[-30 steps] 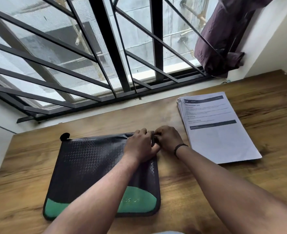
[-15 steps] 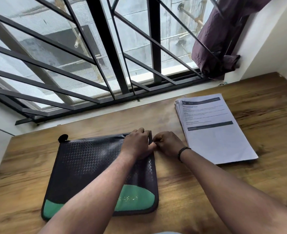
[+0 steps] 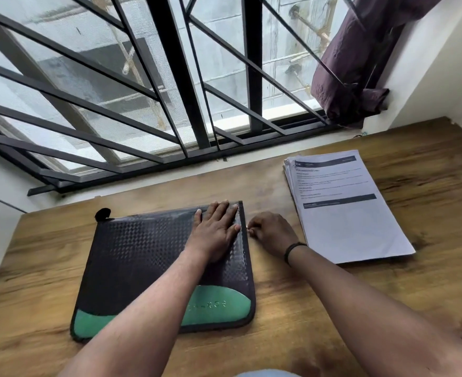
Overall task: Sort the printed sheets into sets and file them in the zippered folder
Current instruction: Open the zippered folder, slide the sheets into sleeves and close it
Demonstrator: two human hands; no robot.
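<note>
A black zippered folder (image 3: pixel 143 257) with a green lower corner band lies flat on the wooden table (image 3: pixel 292 308). My left hand (image 3: pixel 216 229) presses flat on the folder's upper right part, fingers straight. My right hand (image 3: pixel 272 234) sits just off the folder's right edge and pinches the small zipper pull (image 3: pixel 248 228). A stack of printed sheets (image 3: pixel 344 210) lies to the right, apart from both hands.
A barred window (image 3: pixel 170 91) runs along the table's far edge. A purple curtain (image 3: pixel 360 63) hangs bunched at the right, by a white wall. Bare wood lies between folder and sheets.
My left hand has flattened out on the folder. My right hand has drawn the zipper pull from the top right corner a short way down the right edge.
</note>
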